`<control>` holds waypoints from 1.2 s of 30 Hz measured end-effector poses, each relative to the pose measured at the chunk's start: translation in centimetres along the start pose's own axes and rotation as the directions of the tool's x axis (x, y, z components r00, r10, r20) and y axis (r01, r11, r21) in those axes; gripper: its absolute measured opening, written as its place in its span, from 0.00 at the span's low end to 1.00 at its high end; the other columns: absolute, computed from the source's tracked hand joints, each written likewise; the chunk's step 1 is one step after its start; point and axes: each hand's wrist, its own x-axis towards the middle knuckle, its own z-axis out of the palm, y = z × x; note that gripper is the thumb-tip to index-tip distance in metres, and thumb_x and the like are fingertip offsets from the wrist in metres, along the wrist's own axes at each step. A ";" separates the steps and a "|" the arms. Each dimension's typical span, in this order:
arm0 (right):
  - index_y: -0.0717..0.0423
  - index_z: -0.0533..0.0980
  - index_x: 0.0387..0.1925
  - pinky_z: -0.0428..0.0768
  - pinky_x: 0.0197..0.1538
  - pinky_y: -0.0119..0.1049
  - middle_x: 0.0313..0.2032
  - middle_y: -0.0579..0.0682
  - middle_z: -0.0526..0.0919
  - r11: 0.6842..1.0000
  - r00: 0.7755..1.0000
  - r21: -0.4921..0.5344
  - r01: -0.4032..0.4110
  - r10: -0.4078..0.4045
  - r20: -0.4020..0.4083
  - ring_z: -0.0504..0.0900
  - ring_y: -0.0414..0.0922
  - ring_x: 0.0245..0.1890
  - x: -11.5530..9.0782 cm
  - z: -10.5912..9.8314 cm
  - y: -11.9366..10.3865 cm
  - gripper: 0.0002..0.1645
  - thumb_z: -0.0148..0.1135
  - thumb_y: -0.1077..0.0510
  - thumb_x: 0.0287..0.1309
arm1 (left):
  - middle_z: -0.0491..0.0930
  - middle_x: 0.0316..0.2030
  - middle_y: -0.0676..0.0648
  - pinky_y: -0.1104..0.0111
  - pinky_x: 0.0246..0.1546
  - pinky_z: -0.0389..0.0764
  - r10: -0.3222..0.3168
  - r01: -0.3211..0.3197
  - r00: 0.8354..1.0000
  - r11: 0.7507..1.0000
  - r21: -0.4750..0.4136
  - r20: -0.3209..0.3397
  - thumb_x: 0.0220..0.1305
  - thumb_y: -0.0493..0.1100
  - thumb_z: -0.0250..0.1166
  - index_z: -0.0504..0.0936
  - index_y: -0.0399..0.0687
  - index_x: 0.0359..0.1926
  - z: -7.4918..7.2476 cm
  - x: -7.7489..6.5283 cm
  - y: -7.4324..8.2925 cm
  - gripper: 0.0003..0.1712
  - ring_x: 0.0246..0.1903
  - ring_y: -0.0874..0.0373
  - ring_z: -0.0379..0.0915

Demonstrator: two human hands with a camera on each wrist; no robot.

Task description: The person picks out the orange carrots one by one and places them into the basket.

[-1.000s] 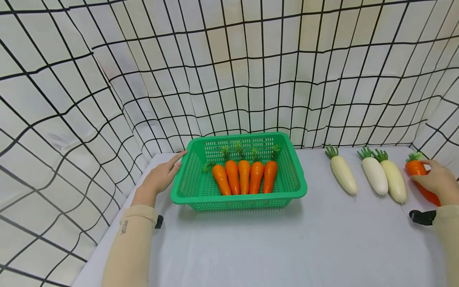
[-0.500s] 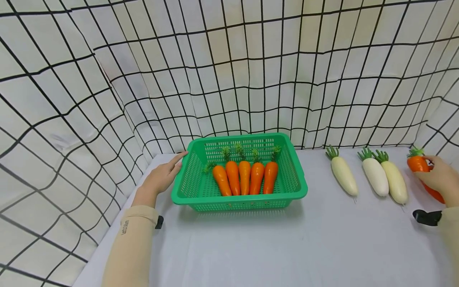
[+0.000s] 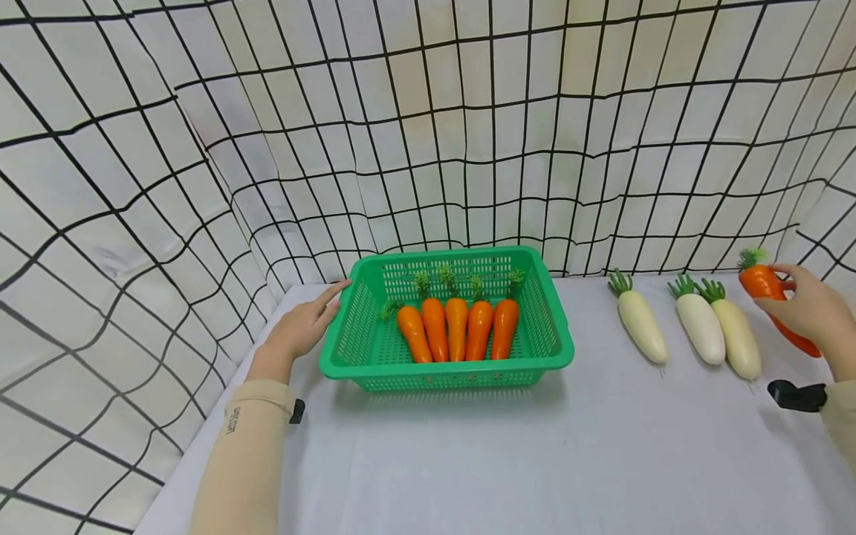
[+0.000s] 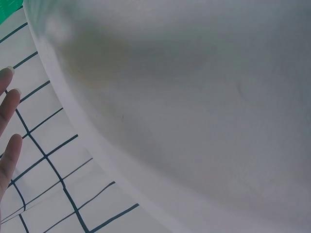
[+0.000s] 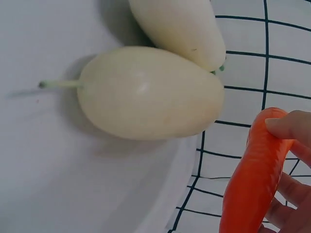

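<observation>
At the far right of the head view, my right hand (image 3: 812,306) grips an orange carrot (image 3: 764,283) with a frilly green top. Thumb and fingers wrap round it in the right wrist view, where the carrot (image 5: 255,177) slants up beside a pale radish (image 5: 150,94). My left hand (image 3: 300,329) rests its straight fingers at the left rim of a green basket (image 3: 441,374). Inside the basket lie several carrots (image 3: 456,327), side by side, tops toward the back. Only fingertips (image 4: 10,104) of the left hand show in the left wrist view.
Three white radishes lie on the white table (image 3: 468,461): one radish (image 3: 642,325) stands apart, while another radish (image 3: 700,327) and a yellowish radish (image 3: 735,338) lie close together. Black netting (image 3: 468,134) over white cloth rises behind the table and at both sides.
My right hand has lifted the carrot and brought it a little back and to the left, toward the radishes. The left hand and the basket have stayed in place.
</observation>
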 end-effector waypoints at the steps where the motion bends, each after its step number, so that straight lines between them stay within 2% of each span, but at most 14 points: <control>1: 0.71 0.43 0.77 0.69 0.53 0.73 0.62 0.86 0.55 1.000 1.000 -0.004 0.014 -0.014 -0.002 0.61 0.79 0.52 0.0 0.0 -0.3 0.47 0.58 0.58 0.71 | 0.77 0.59 0.28 0.42 0.41 0.77 -0.001 0.001 1.000 1.000 0.001 0.001 0.83 0.62 0.33 0.53 0.60 0.82 0.0 0.0 0.0 0.33 0.47 0.34 0.80; 3: 0.71 0.45 0.77 0.69 0.51 0.73 0.61 0.86 0.56 0.999 0.999 -0.009 0.048 -0.048 -0.009 0.62 0.80 0.51 -0.1 -0.1 -0.9 0.46 0.58 0.58 0.71 | 0.77 0.60 0.28 0.42 0.42 0.77 -0.004 0.004 1.000 1.000 0.001 0.004 0.83 0.62 0.33 0.53 0.60 0.82 0.0 0.0 0.0 0.33 0.49 0.33 0.79; 12: 0.72 0.47 0.76 0.75 0.47 0.72 0.61 0.85 0.58 0.989 0.989 0.030 0.146 -0.146 0.021 0.65 0.80 0.52 -0.7 -0.4 -4.5 0.45 0.58 0.54 0.73 | 0.76 0.60 0.28 0.48 0.35 0.77 -0.011 0.011 1.000 1.000 -0.005 0.012 0.83 0.63 0.34 0.52 0.61 0.82 0.2 0.0 0.0 0.34 0.44 0.36 0.80; 19: 0.71 0.46 0.77 0.72 0.52 0.73 0.64 0.83 0.57 0.970 0.975 0.157 0.186 -0.202 0.095 0.62 0.79 0.59 -1.1 -0.8 -7.5 0.46 0.55 0.49 0.76 | 0.76 0.60 0.28 0.45 0.38 0.77 -0.008 0.008 1.000 1.000 -0.004 0.012 0.83 0.62 0.34 0.53 0.60 0.82 0.3 -0.1 0.0 0.33 0.48 0.32 0.79; 22: 0.69 0.46 0.78 0.75 0.51 0.68 0.66 0.81 0.58 0.963 0.966 0.184 0.198 -0.223 0.130 0.63 0.77 0.59 -1.2 -0.9 -8.8 0.48 0.57 0.46 0.75 | 0.77 0.59 0.28 0.45 0.38 0.77 -0.006 0.006 1.000 1.000 -0.004 0.014 0.83 0.61 0.34 0.53 0.60 0.82 0.3 -0.2 0.1 0.33 0.47 0.33 0.79; 26: 0.65 0.47 0.79 0.79 0.47 0.57 0.67 0.79 0.59 0.953 0.955 0.213 0.213 -0.249 0.159 0.65 0.74 0.60 -1.1 -0.9 -10.6 0.50 0.59 0.44 0.74 | 0.79 0.56 0.27 0.47 0.36 0.77 -0.011 0.011 1.000 1.000 -0.005 0.008 0.83 0.62 0.34 0.52 0.60 0.82 0.2 -0.1 0.1 0.33 0.42 0.36 0.80; 32: 0.61 0.48 0.80 0.78 0.44 0.43 0.68 0.76 0.61 0.931 0.936 0.280 0.234 -0.293 0.193 0.67 0.71 0.61 -1.3 -0.5 -13.6 0.49 0.61 0.45 0.73 | 0.80 0.52 0.28 0.49 0.33 0.76 -0.014 0.014 1.000 1.000 -0.008 -0.007 0.83 0.62 0.34 0.53 0.59 0.81 0.0 0.0 0.1 0.33 0.37 0.41 0.79; 36: 0.59 0.48 0.81 0.79 0.49 0.48 0.69 0.73 0.61 0.914 0.919 0.318 0.252 -0.330 0.218 0.69 0.69 0.62 -1.5 0.0 -15.8 0.49 0.61 0.46 0.73 | 0.80 0.53 0.28 0.50 0.33 0.76 -0.012 0.012 1.000 1.000 -0.009 -0.004 0.83 0.62 0.34 0.53 0.59 0.81 0.0 0.0 0.1 0.33 0.37 0.41 0.79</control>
